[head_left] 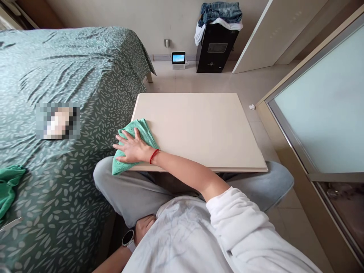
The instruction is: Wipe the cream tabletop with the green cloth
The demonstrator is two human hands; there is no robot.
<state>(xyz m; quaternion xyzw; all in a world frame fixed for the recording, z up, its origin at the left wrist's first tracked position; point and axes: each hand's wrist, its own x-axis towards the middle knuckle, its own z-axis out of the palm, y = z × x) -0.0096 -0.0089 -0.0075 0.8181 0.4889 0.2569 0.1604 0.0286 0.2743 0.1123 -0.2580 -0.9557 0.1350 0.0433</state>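
A pale rectangular board or tabletop stands level in front of my body, over my knees. My right hand, with a red string at the wrist, reaches across to the left and lies spread on a green cloth. The cloth covers the board's near left corner and hangs over its edge. My left hand, below a watch, rests at my lap beside the white shirt; its fingers are mostly hidden.
On the left is a bed with a leaf-patterned cover, bearing another green cloth and a blurred item. A black cabinet and a small screen stand by the wall. A glass-panelled sliding door is at right.
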